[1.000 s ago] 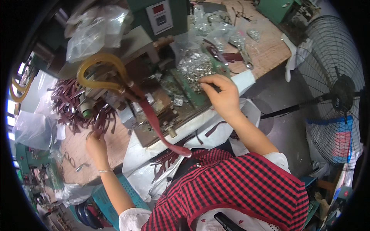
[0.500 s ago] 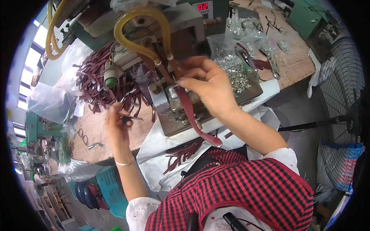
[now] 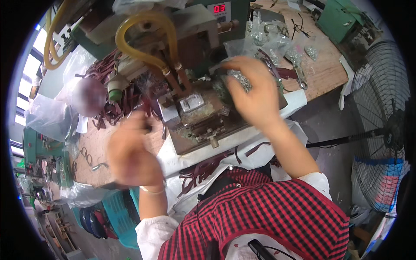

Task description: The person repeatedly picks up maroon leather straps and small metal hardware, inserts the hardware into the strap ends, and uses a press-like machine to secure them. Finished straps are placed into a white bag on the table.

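The right hand (image 3: 253,93) is raised over the metal parts (image 3: 240,80), fingers bent, pinching nothing visible. The left hand (image 3: 132,154) is blurred near the straps (image 3: 117,106); its grip I cannot tell.

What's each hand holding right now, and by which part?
Cannot be told for either. The left hand is motion-blurred beside the dark red straps; the right hand reaches over the small metal parts, its fingers blurred.
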Available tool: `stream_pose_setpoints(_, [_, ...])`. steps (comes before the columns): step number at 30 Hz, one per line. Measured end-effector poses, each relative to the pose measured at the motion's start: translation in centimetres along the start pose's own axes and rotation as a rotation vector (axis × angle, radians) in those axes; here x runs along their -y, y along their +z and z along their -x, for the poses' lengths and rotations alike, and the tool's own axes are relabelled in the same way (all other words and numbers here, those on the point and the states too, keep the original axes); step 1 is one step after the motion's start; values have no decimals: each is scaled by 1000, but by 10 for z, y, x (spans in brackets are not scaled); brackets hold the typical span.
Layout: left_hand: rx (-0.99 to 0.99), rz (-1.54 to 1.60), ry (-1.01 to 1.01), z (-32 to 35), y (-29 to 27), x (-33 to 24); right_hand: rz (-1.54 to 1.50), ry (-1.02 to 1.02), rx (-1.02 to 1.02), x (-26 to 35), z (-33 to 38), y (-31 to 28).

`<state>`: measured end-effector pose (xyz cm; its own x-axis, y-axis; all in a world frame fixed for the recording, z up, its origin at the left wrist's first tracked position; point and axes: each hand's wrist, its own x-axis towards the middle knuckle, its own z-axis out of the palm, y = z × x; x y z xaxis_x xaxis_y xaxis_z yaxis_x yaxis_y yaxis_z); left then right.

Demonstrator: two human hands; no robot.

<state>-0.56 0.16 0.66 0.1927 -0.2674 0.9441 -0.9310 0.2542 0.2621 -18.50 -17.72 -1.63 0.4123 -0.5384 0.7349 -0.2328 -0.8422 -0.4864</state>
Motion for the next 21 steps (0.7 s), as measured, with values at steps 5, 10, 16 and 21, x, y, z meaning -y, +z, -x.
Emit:
stream_pose_setpoints(5, [-68,241,-230,-34,-14,-10,585,121,180,-78,44,21])
stream_pose_setpoints(10, [35,134,-308,-29,6,15,515,-27,10,-91,48,16])
stream_pose_setpoints(16, [-64,423,-428,8,-8,23,587,-20,40,-95,39,7])
stream_pose_setpoints(21, [81,-199,-121,-40,-13,17,311,300,146,-89,35,10])
